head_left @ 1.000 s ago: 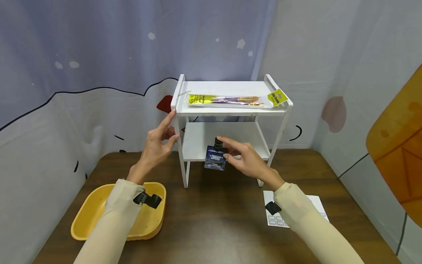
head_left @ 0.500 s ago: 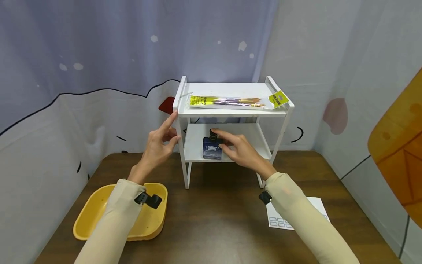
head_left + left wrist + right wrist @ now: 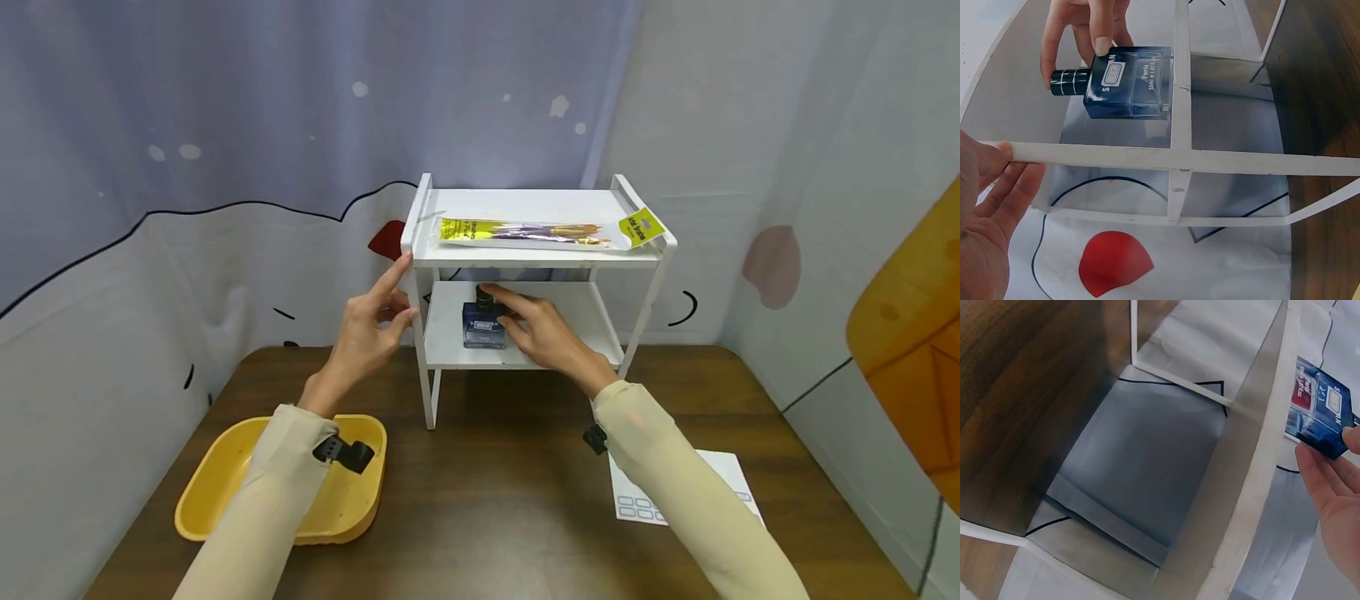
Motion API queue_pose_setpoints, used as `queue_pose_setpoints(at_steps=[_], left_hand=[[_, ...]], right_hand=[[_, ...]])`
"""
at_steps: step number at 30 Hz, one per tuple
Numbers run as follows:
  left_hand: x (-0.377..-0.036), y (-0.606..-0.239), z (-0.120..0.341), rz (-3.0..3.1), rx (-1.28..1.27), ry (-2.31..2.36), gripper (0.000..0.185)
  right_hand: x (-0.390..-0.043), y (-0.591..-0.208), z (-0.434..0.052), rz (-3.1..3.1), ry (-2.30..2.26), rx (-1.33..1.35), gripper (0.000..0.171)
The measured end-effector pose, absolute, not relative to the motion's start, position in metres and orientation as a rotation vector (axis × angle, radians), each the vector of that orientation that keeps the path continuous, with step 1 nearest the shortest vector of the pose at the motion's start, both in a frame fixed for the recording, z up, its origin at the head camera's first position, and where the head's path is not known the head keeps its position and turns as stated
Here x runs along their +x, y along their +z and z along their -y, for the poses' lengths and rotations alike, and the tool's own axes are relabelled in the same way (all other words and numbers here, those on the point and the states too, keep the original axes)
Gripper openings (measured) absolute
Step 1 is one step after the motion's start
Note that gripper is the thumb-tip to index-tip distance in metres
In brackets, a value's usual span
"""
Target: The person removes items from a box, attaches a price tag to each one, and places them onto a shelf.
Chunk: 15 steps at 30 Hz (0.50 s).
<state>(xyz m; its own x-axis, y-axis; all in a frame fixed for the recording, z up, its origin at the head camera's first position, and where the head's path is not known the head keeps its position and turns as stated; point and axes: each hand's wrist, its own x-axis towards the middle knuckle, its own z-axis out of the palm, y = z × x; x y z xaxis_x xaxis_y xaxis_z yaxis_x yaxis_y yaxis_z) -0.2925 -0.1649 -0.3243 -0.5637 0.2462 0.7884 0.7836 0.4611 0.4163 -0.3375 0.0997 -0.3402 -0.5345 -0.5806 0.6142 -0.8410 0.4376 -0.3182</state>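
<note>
Head view: right hand (image 3: 543,333) reaches into the lower shelf (image 3: 577,312) of the white rack (image 3: 648,283), fingers and thumb curled round a blue glass bottle (image 3: 482,327) with a black cap (image 3: 486,294). The bottle sits upright on the lower shelf, left of centre, toward the front edge. In the left wrist view the bottle (image 3: 1129,81) shows between the rack's bars, with fingertips (image 3: 1102,45) on its label face and at the cap (image 3: 1069,81). In the right wrist view only a corner of the bottle (image 3: 1321,415) is visible, with a fingertip against it.

Left hand (image 3: 367,329) is at the rack's left front post, fingers loosely spread, index tip just under the top shelf edge, thumb against the post; it steadies more than grips.

A yellow-labelled packet (image 3: 536,232) lies flat on the top shelf. Yellow tray (image 3: 217,483) and a white sheet (image 3: 720,479) lie on the brown table (image 3: 495,508).

Risks, as judgement: glass is smooth and heavy, so a loose hold could tip it off the front lip onto the table. The rack looks light; a knock from the wrist could shift it or slide the packet.
</note>
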Motion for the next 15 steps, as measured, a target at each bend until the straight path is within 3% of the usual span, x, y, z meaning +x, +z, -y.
queue_pose_setpoints(at_steps=[15], left_hand=[[-0.2925, -0.3250, 0.1637, 2.054, -0.857, -1.036, 0.076]], right_hand=[[-0.3407, -0.3407, -0.0984, 2.323, 0.812, 1.161, 0.052]])
